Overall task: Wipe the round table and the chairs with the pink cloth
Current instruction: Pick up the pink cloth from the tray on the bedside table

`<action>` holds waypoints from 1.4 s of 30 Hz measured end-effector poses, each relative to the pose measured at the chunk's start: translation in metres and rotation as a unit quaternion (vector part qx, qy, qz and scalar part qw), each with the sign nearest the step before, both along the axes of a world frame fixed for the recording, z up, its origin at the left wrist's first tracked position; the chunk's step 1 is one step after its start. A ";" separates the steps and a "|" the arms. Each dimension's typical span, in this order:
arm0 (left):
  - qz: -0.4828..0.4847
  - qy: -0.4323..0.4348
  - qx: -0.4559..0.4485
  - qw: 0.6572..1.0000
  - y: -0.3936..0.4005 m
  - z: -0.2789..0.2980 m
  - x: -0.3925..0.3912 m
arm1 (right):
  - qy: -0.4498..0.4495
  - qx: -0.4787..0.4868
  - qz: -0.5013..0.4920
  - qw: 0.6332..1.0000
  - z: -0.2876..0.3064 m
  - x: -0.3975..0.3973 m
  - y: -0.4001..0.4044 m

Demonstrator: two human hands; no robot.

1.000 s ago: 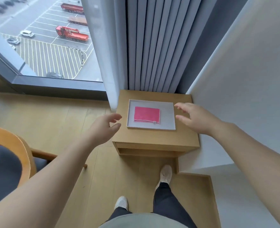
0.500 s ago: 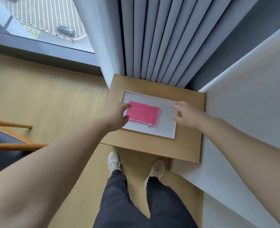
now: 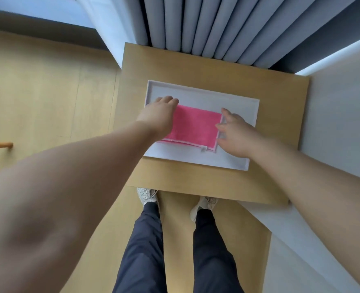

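A folded pink cloth point(image 3: 194, 127) lies flat in a shallow white tray point(image 3: 204, 94) on a small wooden side table point(image 3: 196, 64). My left hand point(image 3: 161, 114) covers the cloth's left end, fingers bent down over its far-left corner. My right hand point(image 3: 235, 132) sits at the cloth's right edge, fingers spread and touching that edge. Whether either hand has a hold on the cloth cannot be told. The round table is out of view.
Grey pleated curtains point(image 3: 196, 24) hang right behind the side table. A white wall point(image 3: 340, 115) runs along the right. Wooden floor point(image 3: 48, 92) spreads to the left, where a chair's wooden arm tip point(image 3: 3, 145) pokes in. My shoes point(image 3: 146, 195) stand at the table's front edge.
I stepped closer and the view tilted down over the tray. Both hands moved inward from the tray's sides onto the two ends of the pink cloth.
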State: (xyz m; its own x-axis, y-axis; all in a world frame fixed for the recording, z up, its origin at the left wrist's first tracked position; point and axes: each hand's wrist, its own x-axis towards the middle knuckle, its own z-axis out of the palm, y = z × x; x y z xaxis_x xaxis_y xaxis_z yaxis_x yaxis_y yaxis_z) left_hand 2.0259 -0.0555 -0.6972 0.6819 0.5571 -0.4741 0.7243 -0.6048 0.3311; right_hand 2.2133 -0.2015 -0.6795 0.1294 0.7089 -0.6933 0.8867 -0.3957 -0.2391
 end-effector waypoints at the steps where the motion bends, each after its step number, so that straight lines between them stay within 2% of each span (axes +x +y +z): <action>1: 0.003 0.003 0.002 1.000 0.001 -0.007 0.002 | 0.001 -0.003 0.000 1.000 -0.008 0.000 0.002; 9: 0.017 -0.004 0.056 0.998 -0.002 -0.035 0.009 | 0.004 -0.004 0.009 1.000 -0.036 0.000 0.005; 17: -0.002 -0.013 0.062 0.998 -0.014 -0.035 0.009 | 0.000 0.087 -0.069 0.994 -0.036 -0.005 0.006; 21: -0.033 -0.020 0.056 0.998 -0.010 -0.017 0.007 | -0.007 0.152 -0.080 0.985 -0.015 -0.004 0.014; 25: 0.014 -0.023 -0.055 0.998 0.006 0.023 -0.004 | 0.010 0.216 -0.090 0.972 0.034 -0.009 0.033; 32: -0.050 -0.052 -0.169 0.983 0.045 0.142 -0.032 | 0.013 0.336 -0.027 0.942 0.173 -0.022 0.087; 36: -0.026 -0.102 -0.133 0.986 0.076 0.233 -0.048 | 0.023 0.353 0.079 0.932 0.277 -0.040 0.111; 39: 0.033 -0.214 -0.055 0.975 0.093 0.309 -0.053 | 0.022 0.366 0.128 0.922 0.348 -0.056 0.121; 42: 0.027 -0.309 -0.025 0.950 0.100 0.380 -0.057 | 0.014 0.397 0.149 0.906 0.404 -0.074 0.133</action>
State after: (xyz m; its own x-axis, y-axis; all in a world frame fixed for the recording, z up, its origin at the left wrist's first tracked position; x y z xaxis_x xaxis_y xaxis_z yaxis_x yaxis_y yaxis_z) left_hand 1.9685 0.0445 -0.3174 0.8094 0.5869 -0.0188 0.4122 -0.5450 0.7302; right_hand 2.1390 -0.0685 -0.2753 -0.1599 0.9859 0.0494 0.9150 0.1668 -0.3674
